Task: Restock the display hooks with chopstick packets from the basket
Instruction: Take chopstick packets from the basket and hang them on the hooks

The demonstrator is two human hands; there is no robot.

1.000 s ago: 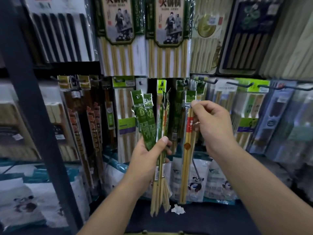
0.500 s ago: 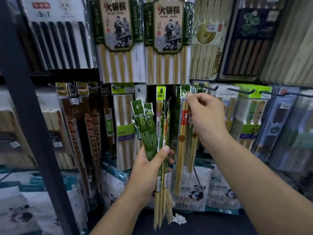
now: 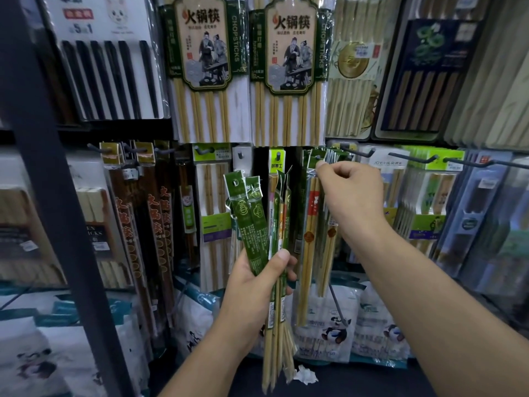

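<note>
My left hand (image 3: 259,279) grips a bundle of chopstick packets (image 3: 254,224) with green wrappers, held upright in front of the display. My right hand (image 3: 350,190) pinches the green top of one chopstick packet (image 3: 310,242) with bamboo sticks and a red label. That top sits at a black display hook (image 3: 317,157) where several like packets hang. The basket is out of view.
A dark steel upright (image 3: 48,181) crosses the left foreground. Large hot-pot chopstick packs (image 3: 206,67) hang above. Bare black hooks (image 3: 412,159) jut out at the right. White panda-print bags (image 3: 335,325) stand on the lower shelf, with a crumpled scrap (image 3: 306,375) in front.
My right hand has lifted the bamboo packet up to the hook among the hanging packets. My left hand has kept the bundle steady.
</note>
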